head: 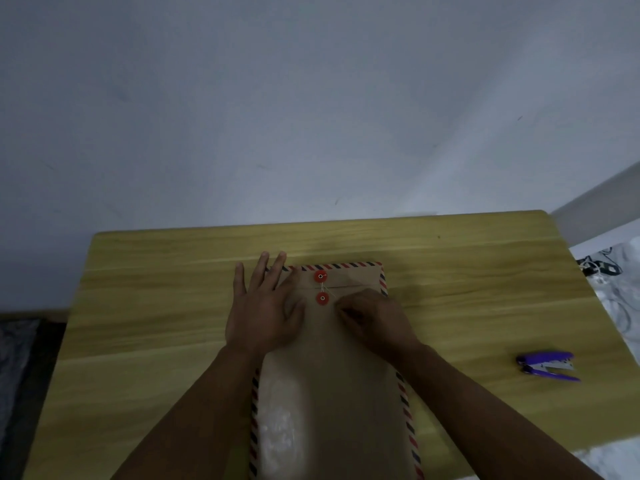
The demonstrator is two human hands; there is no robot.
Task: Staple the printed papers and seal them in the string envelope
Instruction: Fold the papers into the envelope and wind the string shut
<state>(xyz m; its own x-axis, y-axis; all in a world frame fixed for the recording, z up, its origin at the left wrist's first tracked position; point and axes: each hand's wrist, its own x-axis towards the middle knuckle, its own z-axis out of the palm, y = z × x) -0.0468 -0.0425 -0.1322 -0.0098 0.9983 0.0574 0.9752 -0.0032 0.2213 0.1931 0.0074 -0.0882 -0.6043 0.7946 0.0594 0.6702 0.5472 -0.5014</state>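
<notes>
our right hand [372,315] pinches the thin string [329,292] just beside the lower red button [322,298], fingers curled tight. our left hand [263,306] lies flat, fingers straight, pressing the kraft string envelope [332,393] onto the wooden table [156,306]. flap's down under the upper red button [320,276], papers presumably inside. we'd keep the string taut and wind close under the buttons. purple stapler [547,366] sits well off to the right.

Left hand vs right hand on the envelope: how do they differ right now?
The left hand lies flat with fingers spread, pressing the envelope; the right hand is curled, seemingly pinching the string. The left hand sits left of the red buttons, the right hand on their right. Both rest on the envelope's upper part.
</notes>
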